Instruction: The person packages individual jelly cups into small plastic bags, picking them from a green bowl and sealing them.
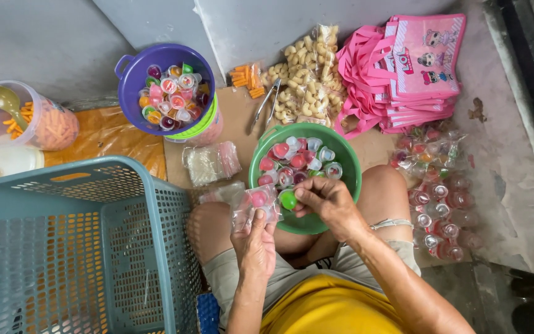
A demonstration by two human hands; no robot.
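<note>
The left hand (256, 246) pinches a small clear bag (253, 206) with a few jelly cups already inside; the right hand (329, 204) grips a green jelly cup (288, 199) at its mouth. Filled bags (437, 204) lie right; the green bowl (348, 162) remains half full

home floor packing spot | concrete floor (514, 185) | snack bags (307, 74) | laundry basket (81, 247)
</note>
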